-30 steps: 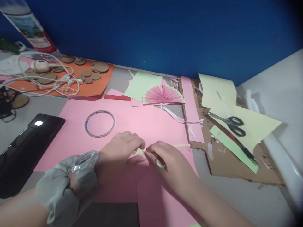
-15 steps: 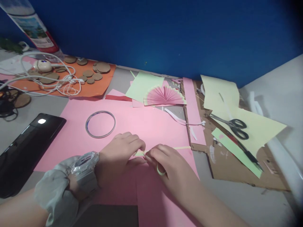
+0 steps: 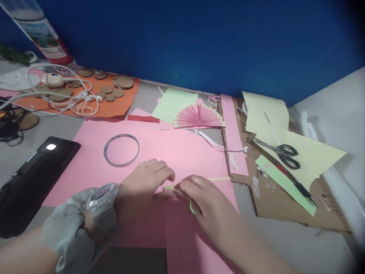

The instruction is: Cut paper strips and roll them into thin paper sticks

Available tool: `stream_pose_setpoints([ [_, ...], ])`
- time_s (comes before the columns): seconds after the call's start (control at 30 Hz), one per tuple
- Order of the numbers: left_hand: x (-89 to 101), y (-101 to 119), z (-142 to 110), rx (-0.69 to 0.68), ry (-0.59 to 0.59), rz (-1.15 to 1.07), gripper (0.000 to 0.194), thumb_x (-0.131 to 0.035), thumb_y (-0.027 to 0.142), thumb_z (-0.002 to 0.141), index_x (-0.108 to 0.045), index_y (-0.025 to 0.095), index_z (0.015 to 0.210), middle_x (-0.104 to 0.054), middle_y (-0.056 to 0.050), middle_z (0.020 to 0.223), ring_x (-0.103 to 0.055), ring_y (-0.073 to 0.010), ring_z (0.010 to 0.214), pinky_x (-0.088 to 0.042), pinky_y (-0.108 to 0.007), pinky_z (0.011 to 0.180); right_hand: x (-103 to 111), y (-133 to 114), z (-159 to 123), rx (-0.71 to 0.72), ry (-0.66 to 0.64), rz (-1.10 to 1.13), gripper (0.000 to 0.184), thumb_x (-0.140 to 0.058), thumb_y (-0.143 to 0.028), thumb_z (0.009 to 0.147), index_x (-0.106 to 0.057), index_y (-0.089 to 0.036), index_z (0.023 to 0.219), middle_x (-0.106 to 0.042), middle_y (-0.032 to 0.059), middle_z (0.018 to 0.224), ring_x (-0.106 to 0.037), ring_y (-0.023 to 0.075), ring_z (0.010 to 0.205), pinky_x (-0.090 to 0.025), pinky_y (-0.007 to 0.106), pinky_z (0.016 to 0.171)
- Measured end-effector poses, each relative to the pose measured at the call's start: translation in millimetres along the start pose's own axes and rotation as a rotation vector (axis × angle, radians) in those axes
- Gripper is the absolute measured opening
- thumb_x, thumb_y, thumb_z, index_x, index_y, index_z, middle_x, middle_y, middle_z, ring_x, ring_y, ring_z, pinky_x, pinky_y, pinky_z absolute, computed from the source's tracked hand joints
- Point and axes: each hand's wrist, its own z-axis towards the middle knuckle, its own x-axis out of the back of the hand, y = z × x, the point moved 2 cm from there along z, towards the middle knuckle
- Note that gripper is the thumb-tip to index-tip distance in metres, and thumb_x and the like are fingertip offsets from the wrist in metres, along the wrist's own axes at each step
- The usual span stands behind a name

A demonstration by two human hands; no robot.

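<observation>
Pale green paper between the hands: a narrow strip [image 3: 169,188], just over the near middle of the large pink sheet [image 3: 171,144] on the bench [image 3: 285,239]. Pinched at the fingertips of the right hand [image 3: 209,198], with a small curl [image 3: 193,209] under that palm; seems part of the same strip. At the strip's left end, finger and thumb of the left hand [image 3: 145,179], slightly parted; cannot tell whether gripping or only steadying. Looks like a fine shaping step, perhaps rolling or folding, judging by the curl. Likely calls next for small, even finger movements, a light pinch and no hard pull, so as not to tear thin paper. Farther off on the sheet, to the left, a grey ring [image 3: 122,165]; to the right, scissors [image 3: 287,156] on yellow paper [image 3: 316,152]; at the far side, a pleated pink fan [image 3: 199,117].
</observation>
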Motion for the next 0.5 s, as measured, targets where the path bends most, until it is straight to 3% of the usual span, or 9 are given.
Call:
stream_pose_setpoints([
  [0.2,-1.1,-3.1,1.0,-0.041,-0.009,0.02,0.021,-0.054,0.039,0.084,-0.056,0.019,0.078,-0.056,-0.001,0.083,-0.046,-0.017,0.08,-0.033,-0.03,0.07,-1.1,-0.1,1.3,0.017,-0.002,0.004,0.02,-0.043,-0.002,0.085,-0.051,-0.02,0.079,-0.052,0.0004,0.08,-0.046,0.0155,0.075,-0.035,0.028,0.066],
  [0.37,1.8,-5.9,2.2,-0.074,-0.067,-0.047,0.02,-0.052,0.039,0.084,-0.06,0.02,0.082,-0.058,-0.002,0.083,-0.047,-0.0173,0.08,-0.034,-0.03,0.073,-3.0,1.4,1.6,0.028,0.03,0.03,0.02,-0.045,0.0,0.082,-0.047,-0.019,0.076,-0.051,-0.0009,0.078,-0.045,0.0145,0.074,-0.033,0.028,0.065],
  [0.5,7.3,-4.4,2.4,-0.061,-0.116,-0.071,0.014,-0.051,0.03,0.085,-0.061,0.02,0.084,-0.058,-0.002,0.082,-0.048,-0.0166,0.081,-0.035,-0.03,0.075,-2.1,2.4,1.4,0.035,0.09,0.089,0.026,-0.047,0.001,0.08,-0.036,-0.019,0.067,-0.044,-0.0035,0.068,-0.04,0.012,0.065,-0.03,0.026,0.06],
])
